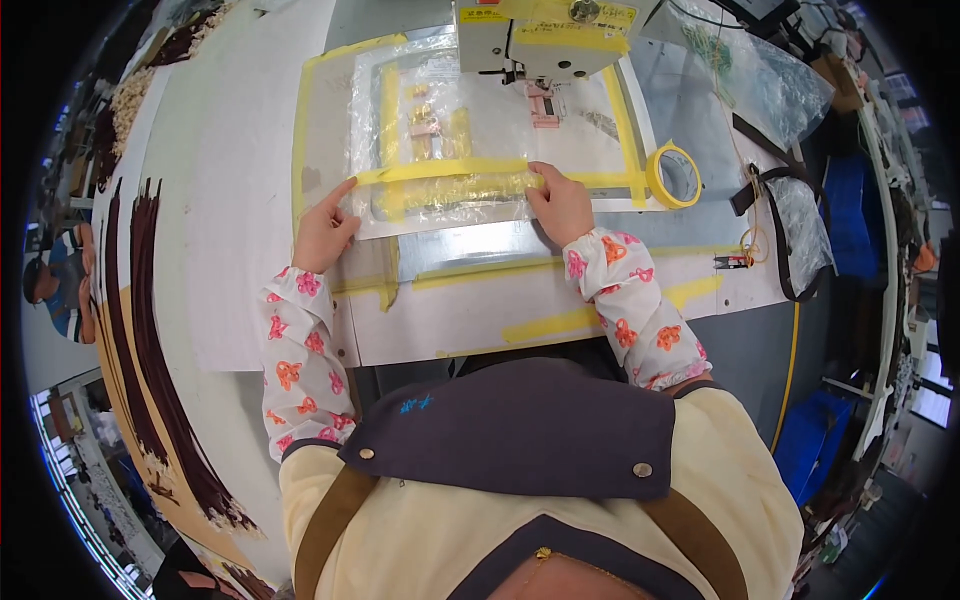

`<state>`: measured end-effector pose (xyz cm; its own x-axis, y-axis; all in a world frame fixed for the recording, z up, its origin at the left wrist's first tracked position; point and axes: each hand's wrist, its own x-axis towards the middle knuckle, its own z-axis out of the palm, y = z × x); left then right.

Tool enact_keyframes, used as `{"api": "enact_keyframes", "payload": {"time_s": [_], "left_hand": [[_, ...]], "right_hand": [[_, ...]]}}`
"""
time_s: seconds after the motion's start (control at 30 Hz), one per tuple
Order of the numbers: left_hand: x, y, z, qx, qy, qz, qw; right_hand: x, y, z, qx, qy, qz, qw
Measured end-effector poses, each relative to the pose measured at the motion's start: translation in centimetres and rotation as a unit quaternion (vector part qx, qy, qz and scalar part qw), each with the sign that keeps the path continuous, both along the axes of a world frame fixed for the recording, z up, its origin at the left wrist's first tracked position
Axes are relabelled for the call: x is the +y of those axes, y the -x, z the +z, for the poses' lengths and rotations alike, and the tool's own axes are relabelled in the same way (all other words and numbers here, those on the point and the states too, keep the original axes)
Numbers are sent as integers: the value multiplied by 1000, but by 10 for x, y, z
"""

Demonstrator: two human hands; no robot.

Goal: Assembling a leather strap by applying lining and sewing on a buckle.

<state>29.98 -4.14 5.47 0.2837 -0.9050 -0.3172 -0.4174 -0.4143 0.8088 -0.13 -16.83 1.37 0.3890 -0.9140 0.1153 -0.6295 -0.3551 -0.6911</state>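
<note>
Here, at a sewing station, a person in floral sleeve covers presses a clear plastic sheet [440,130] flat on the pale surface [230,180], both hands spread along a strip of yellow tape [450,170] that runs left to right across the sheet's near part.

The left hand [322,232] rests at the sheet's near left corner, fingers loosely extended and the forefinger reaching up to touch the left end of the strip; it grips nothing. The right hand [562,205] lies palm down just right of the sheet's middle, fingers flat and pointing left onto the strip, pinning it rather than clasping it. The strip's long axis therefore lies between the two hands, with the right hand covering more of it and the left only at its tip.

Under the sheet, more yellow tape frames a rectangular template [470,250], and small pink and gold pieces [425,125] lie trapped beneath the plastic, towards the far side.

The sewing machine [545,40] stands at the far edge, its head hanging over the sheet's far right part. A roll of yellow tape [674,176] sits just right of the frame, apart from the right hand. Clear bags [760,80] lie further right, their contents unclear. Long dark brown strips [140,330] are laid out in rows far left, well apart from both hands.
</note>
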Motion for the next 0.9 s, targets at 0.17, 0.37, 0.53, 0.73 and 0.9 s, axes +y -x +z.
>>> {"api": "enact_keyframes", "payload": {"time_s": [0.17, 0.37, 0.53, 0.73, 0.9], "left_hand": [[2, -5, -11, 5, 51, 14, 999], [-5, -16, -12, 133, 80, 71, 985], [-1, -17, -11, 20, 133, 56, 989], [-9, -10, 9, -255, 255, 15, 933], [0, -4, -16, -396, 322, 42, 859]], "right_hand": [[-3, -1, 4, -34, -37, -8, 999], [-15, 0, 8, -100, -101, 9, 990], [-20, 3, 12, -137, -150, 64, 977], [-25, -4, 23, -151, 39, 79, 985], [-22, -10, 24, -137, 251, 71, 956]]}}
